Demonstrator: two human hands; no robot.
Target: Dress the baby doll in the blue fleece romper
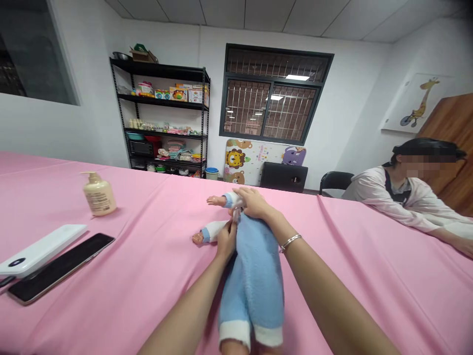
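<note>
Doll romper point(258, 256) is being pinched by the left hand point(226, 239). Up top it's partly covered by the right hand point(254, 203), grip can't be told tbh.

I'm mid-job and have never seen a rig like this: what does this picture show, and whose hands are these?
There is no machine here: one head-worn camera looks forward and down at the wearer's bare hands. The left hand and right hand are both on a doll dressed in blue and white; what each grips is unclear. Left of it on the pink cloth are a pump bottle, a white device and a dark phone. Another person sits at right.
</note>
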